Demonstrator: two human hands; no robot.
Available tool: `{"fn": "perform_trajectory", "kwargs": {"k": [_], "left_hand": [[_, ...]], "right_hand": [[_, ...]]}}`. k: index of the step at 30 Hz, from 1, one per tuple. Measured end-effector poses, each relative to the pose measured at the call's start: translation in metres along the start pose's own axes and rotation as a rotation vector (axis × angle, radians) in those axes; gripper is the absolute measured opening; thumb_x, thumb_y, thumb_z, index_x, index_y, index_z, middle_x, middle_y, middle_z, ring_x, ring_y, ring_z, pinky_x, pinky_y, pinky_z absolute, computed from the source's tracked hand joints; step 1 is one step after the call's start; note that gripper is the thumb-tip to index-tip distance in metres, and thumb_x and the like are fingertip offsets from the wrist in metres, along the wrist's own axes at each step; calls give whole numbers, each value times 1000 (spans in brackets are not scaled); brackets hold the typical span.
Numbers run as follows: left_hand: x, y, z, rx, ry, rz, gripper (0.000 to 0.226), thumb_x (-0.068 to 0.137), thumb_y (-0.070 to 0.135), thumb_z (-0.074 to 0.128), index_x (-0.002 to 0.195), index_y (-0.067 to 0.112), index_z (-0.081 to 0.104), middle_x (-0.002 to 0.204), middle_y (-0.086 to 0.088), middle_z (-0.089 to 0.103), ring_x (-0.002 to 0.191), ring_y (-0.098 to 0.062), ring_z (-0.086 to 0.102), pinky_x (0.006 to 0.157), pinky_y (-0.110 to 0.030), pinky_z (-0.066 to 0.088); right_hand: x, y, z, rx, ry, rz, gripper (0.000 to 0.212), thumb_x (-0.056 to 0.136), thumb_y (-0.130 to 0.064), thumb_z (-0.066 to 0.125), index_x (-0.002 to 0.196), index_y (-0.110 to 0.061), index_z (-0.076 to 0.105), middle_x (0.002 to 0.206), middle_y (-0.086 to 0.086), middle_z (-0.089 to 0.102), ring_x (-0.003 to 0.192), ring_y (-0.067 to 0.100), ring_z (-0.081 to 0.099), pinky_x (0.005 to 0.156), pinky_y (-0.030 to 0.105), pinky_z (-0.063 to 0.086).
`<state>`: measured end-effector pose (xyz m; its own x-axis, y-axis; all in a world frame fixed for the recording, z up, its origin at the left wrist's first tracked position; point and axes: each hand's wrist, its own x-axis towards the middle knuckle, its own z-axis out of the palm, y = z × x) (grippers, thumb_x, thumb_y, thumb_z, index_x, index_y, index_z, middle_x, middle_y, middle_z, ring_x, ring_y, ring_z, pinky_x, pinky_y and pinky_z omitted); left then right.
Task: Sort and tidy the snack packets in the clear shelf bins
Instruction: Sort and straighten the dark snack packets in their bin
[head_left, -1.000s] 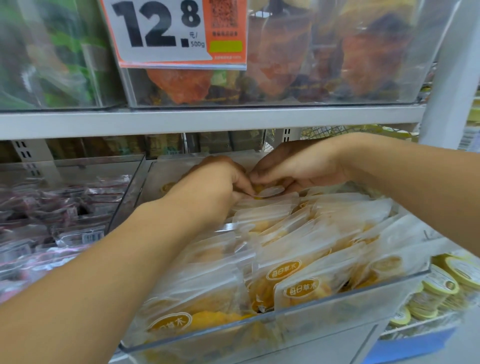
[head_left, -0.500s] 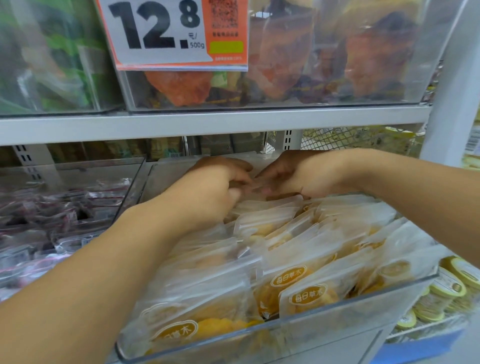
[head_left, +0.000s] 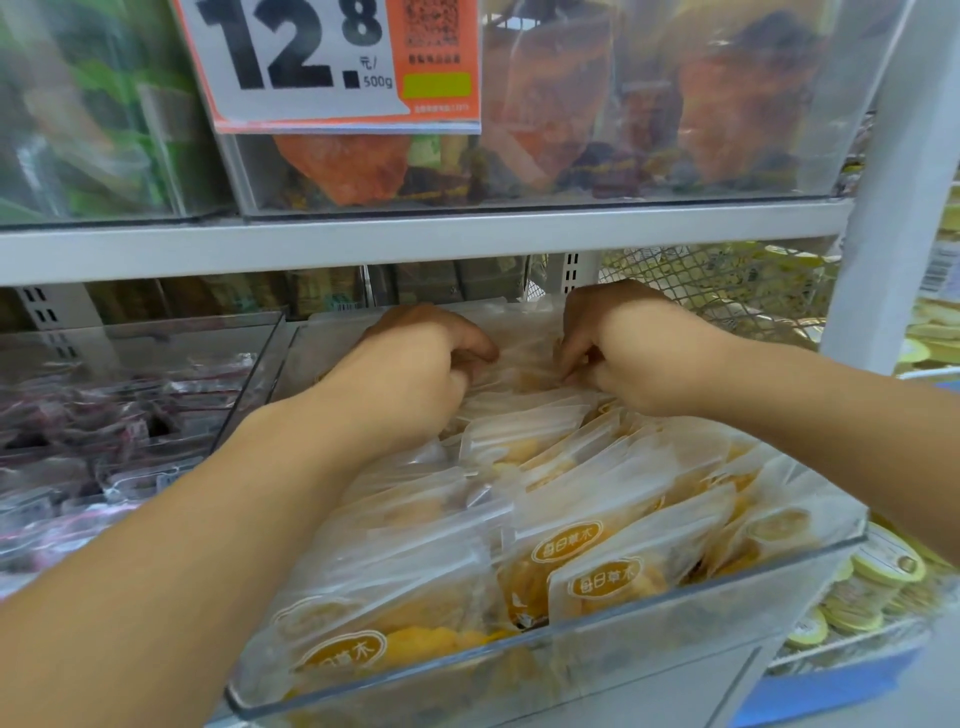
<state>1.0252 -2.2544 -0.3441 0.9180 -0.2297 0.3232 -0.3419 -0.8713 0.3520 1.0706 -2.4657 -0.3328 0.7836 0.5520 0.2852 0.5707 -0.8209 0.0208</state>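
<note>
Both hands reach to the back of the clear plastic shelf bin (head_left: 675, 605), middle shelf; left hand (head_left: 410, 374) knuckles up, fingers curled down and in, thumb tip against a frosted white snack packet (head_left: 524, 364) at the rear row; right hand (head_left: 631, 353) likewise curled, fingertips bunched together and pinching the same packet's edge from the other side; hands near each other, not touching; the bin is packed with frosted packets of yellow dried fruit (head_left: 597, 519) standing in leaning rows, front ones bearing an orange oval label (head_left: 569, 540) with Chinese characters, small and only partly legible; above, an orange-and-white price card (head_left: 332, 62) reads "12.8", "500g", with a QR code; it hangs on an upper clear bin of orange dried fruit (head_left: 649, 104); to the left, a clear bin of dark reddish packets (head_left: 119, 415); lower right, round yellow-lidded tubs (head_left: 878, 571).
</note>
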Motion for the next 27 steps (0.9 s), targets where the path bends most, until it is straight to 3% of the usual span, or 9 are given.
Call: {"fn": "perform_trajectory", "kwargs": {"k": [5,9,13,15,18,20,23,25,27], "left_hand": [[-2,2,0,39,14,-8,40,92,4,53,117,29,72,115,10,68,107,-14,61,95,-28,49],[-4,1,0,19,31,-20,35,94,8,58,116,30,74,113,11,71,107,-12,63,96,-30,51],[0,3,-2,-106,23,-96,34,91,3,63,108,32,69,106,9,73,102,-12,68,95,-29,53],[-1,4,-1,-189,75,-149,26,88,14,73,103,29,58,102,5,70,97,-17,67,90,-34,55],[-2,5,0,-54,39,-213,37,90,43,70,120,25,57,117,0,65,105,-22,61,92,-35,51],[-2,7,-1,32,-14,-229,44,94,48,62,131,24,56,127,-1,63,111,-23,59,90,-29,47],[-5,10,-8,42,-52,-197,41,98,45,57,134,25,55,134,-2,59,114,-22,56,85,-24,39],[-9,12,-16,81,-159,-185,53,101,48,48,149,27,41,155,-2,41,137,-21,42,99,-24,35],[-16,13,-25,154,-326,-219,63,104,53,34,159,24,23,167,1,16,152,-17,17,117,-27,18]], "right_hand": [[10,-13,-3,78,-57,-45,7,88,-20,72,87,-19,79,82,0,73,79,21,64,73,30,52],[19,-26,-1,34,-105,-102,15,90,-15,68,76,-19,74,54,-11,51,57,8,48,58,24,38],[17,-24,-5,240,-90,19,9,89,-20,72,92,-19,80,62,-14,59,57,-4,54,54,6,37],[10,-24,-7,368,-6,90,7,85,-30,77,84,-23,77,71,-9,66,63,1,59,58,12,44],[-1,-28,-5,369,101,149,23,83,-42,75,96,-27,63,93,-10,65,67,3,56,55,18,45],[-2,-34,-2,265,80,94,40,88,-52,67,119,-31,55,116,-9,57,83,4,55,68,19,43],[3,-38,1,128,-53,-47,41,99,-54,43,137,-42,52,149,-9,45,132,18,45,111,30,35],[6,-38,1,113,-195,-22,41,106,-40,35,146,-40,45,160,-12,32,146,17,29,119,26,20],[10,-34,5,38,-295,23,46,108,-35,26,155,-37,28,165,-14,10,153,17,8,122,27,4]]}}
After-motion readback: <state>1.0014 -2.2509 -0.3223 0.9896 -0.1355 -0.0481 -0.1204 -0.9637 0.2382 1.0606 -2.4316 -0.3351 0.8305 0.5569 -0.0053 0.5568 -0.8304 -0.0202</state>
